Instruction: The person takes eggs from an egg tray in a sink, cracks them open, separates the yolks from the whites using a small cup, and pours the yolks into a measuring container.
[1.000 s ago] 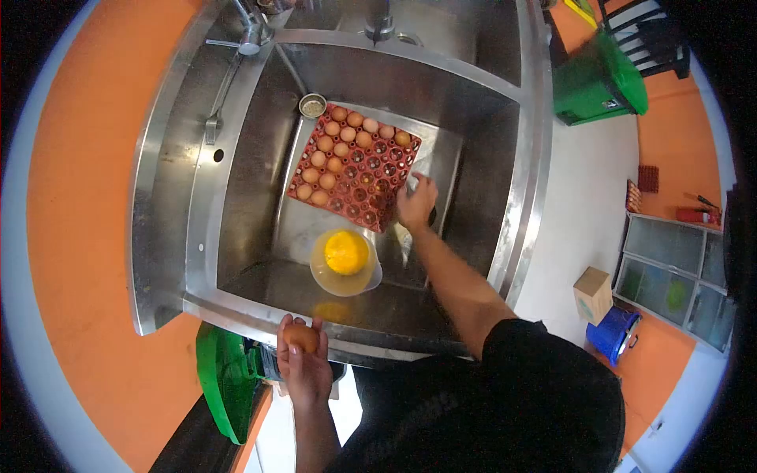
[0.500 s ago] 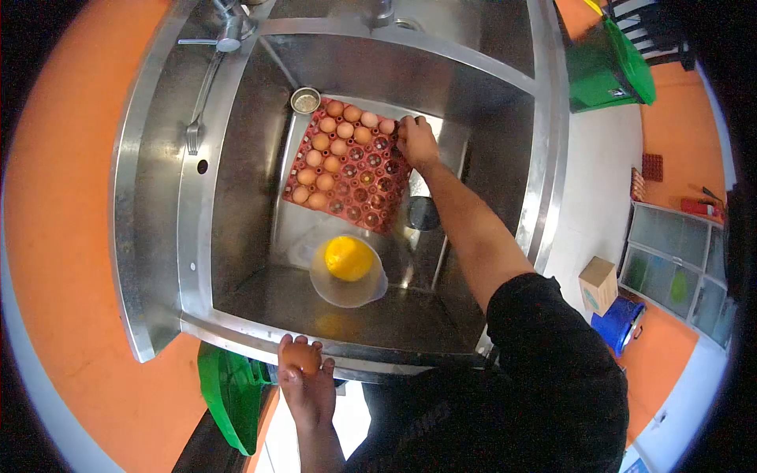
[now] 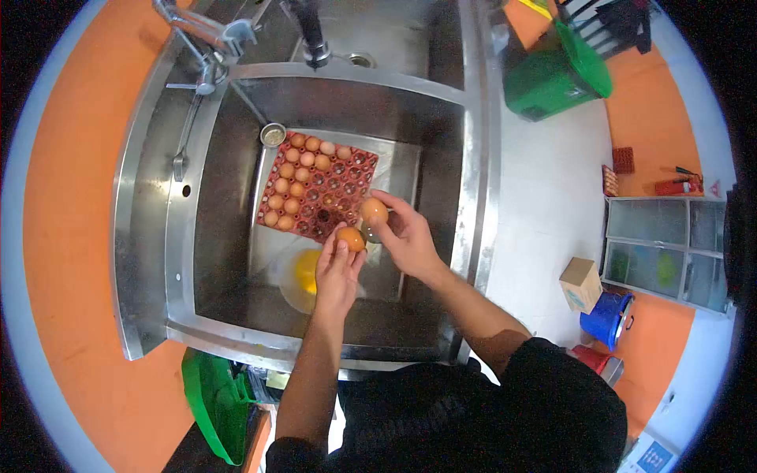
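Observation:
Over the sink, my left hand [image 3: 336, 277] is closed around a brown egg [image 3: 351, 239]. Just beside it, my right hand [image 3: 412, 240] grips another brown egg [image 3: 374, 210] between thumb and fingers. The two eggs are close together; whether they touch I cannot tell. Behind them lies a red egg tray [image 3: 341, 188], with brown eggs [image 3: 297, 173] along its left and far sides and bare cups elsewhere. Nearer to me, a translucent bowl [image 3: 293, 296] holds yellow yolks [image 3: 307, 270], partly hidden by my left hand.
The steel sink [image 3: 229, 197] has high walls around the tray and bowl. A small round metal cup [image 3: 273, 135] stands at its far left corner. Taps [image 3: 206, 75] and a fork [image 3: 180, 162] are along the left rim. Green bins [image 3: 552, 75] stand outside.
My right hand has come from the tray's far right corner toward me, now with an egg. My left hand has moved from the near rim to over the sink, still holding its egg. The view has shifted.

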`<act>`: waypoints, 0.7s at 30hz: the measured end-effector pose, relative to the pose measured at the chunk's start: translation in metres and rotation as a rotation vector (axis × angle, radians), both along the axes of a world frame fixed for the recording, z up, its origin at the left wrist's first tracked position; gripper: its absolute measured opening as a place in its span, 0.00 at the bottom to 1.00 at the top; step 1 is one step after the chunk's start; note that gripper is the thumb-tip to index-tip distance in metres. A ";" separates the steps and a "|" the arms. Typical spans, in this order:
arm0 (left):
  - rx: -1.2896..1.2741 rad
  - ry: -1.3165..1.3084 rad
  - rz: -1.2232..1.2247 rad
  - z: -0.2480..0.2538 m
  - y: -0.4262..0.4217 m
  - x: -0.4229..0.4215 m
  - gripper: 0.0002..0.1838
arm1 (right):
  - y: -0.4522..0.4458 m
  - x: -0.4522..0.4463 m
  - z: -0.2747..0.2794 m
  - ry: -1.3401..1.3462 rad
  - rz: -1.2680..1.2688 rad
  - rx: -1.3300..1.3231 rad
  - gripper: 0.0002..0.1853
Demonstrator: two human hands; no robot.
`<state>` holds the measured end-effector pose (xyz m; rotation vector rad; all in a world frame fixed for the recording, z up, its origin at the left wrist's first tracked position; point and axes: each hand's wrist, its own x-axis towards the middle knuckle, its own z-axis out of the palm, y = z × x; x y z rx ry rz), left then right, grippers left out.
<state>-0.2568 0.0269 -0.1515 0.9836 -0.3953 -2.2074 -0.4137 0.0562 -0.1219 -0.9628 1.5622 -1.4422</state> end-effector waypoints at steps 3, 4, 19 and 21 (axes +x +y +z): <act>-0.089 0.028 -0.041 -0.006 0.005 -0.019 0.24 | 0.013 -0.012 0.038 0.389 -0.109 -0.048 0.23; -0.095 0.041 -0.053 -0.008 0.007 -0.024 0.24 | 0.018 -0.015 0.037 0.462 -0.051 -0.039 0.22; -0.052 -0.009 -0.090 0.005 0.003 -0.049 0.20 | 0.039 -0.051 0.023 -0.763 0.017 0.230 0.22; -0.111 -0.252 -0.154 0.005 -0.003 -0.052 0.19 | 0.037 -0.053 0.009 -0.538 0.078 0.284 0.22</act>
